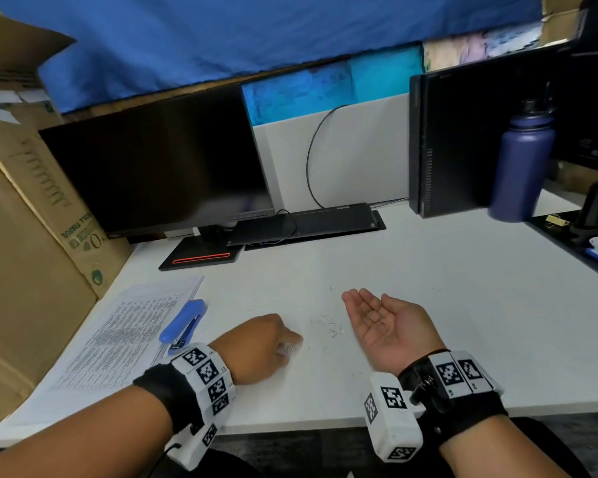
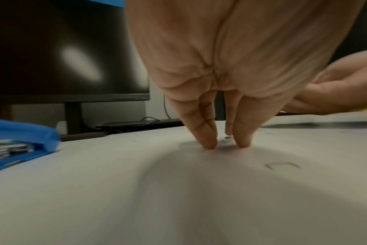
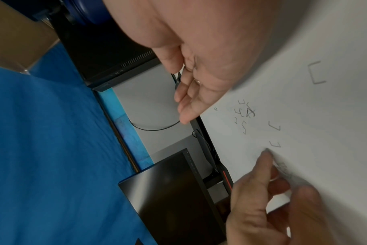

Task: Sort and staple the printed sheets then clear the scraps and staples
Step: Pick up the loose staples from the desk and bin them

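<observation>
On the bench (image 1: 428, 270), our left hand (image 1: 259, 346) pinches at loose staples (image 1: 328, 327); our right hand (image 1: 387, 326) lies spread, palm up, cradling one staple (image 1: 369, 313).

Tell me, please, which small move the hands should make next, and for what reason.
Probably the left hand should close its fingertips on the staple between them, lift it and drop it into the right hand, which waits palm up beside the loose staples and already holds one on its palm.
</observation>
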`<state>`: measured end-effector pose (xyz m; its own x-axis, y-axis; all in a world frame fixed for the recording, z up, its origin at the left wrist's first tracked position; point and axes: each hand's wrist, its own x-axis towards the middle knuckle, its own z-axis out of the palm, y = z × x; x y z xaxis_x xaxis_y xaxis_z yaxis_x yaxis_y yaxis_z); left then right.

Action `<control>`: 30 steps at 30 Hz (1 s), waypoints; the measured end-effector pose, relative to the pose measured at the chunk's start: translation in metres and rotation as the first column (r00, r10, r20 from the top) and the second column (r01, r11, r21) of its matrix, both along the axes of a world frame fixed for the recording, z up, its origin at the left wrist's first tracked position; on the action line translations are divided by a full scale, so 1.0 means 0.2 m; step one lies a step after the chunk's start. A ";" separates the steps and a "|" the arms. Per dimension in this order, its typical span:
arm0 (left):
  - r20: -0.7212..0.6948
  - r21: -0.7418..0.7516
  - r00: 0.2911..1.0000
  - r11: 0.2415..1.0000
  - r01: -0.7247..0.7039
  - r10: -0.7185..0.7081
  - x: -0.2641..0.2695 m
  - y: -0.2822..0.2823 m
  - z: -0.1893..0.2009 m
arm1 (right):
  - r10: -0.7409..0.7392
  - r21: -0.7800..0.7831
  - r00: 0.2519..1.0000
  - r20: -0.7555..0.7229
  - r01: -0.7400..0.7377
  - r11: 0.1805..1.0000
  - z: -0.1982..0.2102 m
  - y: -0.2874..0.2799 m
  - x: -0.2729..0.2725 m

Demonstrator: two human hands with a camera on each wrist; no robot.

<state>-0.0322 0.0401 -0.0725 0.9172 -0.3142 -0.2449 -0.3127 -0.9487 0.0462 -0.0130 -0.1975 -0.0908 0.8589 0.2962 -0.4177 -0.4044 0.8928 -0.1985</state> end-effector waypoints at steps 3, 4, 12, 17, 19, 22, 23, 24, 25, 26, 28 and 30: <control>0.062 0.043 0.993 0.995 0.094 -0.097 0.00 -0.05 -0.05 | -0.005 -0.008 1.000 -0.001 0.005 1.000 0.00 0.00 -0.01; 0.066 0.053 0.992 0.993 0.101 -0.105 0.00 -0.06 -0.05 | -0.004 -0.011 1.000 -0.002 0.004 1.000 0.00 0.00 -0.01; 0.077 0.035 0.991 0.994 0.105 -0.107 0.06 -0.09 0.00 | -0.006 -0.017 1.000 -0.002 0.006 1.000 0.01 -0.01 -0.02; 0.059 -0.036 0.997 0.999 -0.039 0.041 0.11 -0.11 0.01 | 0.002 -0.036 1.000 -0.011 -0.003 0.999 0.01 0.00 -0.03; 0.065 -0.232 0.992 0.968 -0.091 0.108 0.12 -0.14 0.06 | 0.004 -0.051 1.000 -0.018 -0.005 0.999 0.00 0.00 -0.03; 0.100 -0.528 0.990 0.849 -0.030 0.096 0.10 -0.27 0.16 | 0.011 -0.078 0.999 -0.042 -0.014 0.997 -0.01 0.03 -0.02; 0.095 -0.568 0.993 0.823 0.001 0.064 0.08 -0.32 0.18 | 0.023 -0.079 0.999 -0.048 -0.027 0.996 -0.02 0.04 -0.02; 0.088 -0.582 0.996 0.813 0.033 0.022 0.07 -0.36 0.19 | 0.041 -0.073 0.998 -0.048 -0.044 0.996 -0.02 0.06 -0.03; 0.085 -0.572 0.996 0.818 0.060 -0.014 0.06 -0.40 0.19 | 0.061 -0.061 0.997 -0.044 -0.063 0.996 -0.03 0.08 -0.03; 0.086 -0.553 0.996 0.830 0.078 -0.036 0.06 -0.41 0.19 | 0.075 -0.043 0.996 -0.040 -0.077 0.996 -0.03 0.09 -0.04; 0.090 -0.538 0.996 0.840 0.068 -0.023 0.08 -0.41 0.18 | 0.073 0.000 0.997 -0.030 -0.073 0.997 -0.04 0.10 -0.04; 0.108 -0.567 0.993 0.823 0.026 0.043 0.12 -0.36 0.18 | 0.047 0.021 0.998 -0.034 -0.046 0.999 -0.03 0.09 -0.04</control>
<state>-0.0088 -0.0326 -0.0361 0.9305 -0.3583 0.0768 -0.3406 -0.7683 0.5419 -0.0202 -0.1794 -0.0974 0.8293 0.3441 -0.4403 -0.4520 0.8764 -0.1664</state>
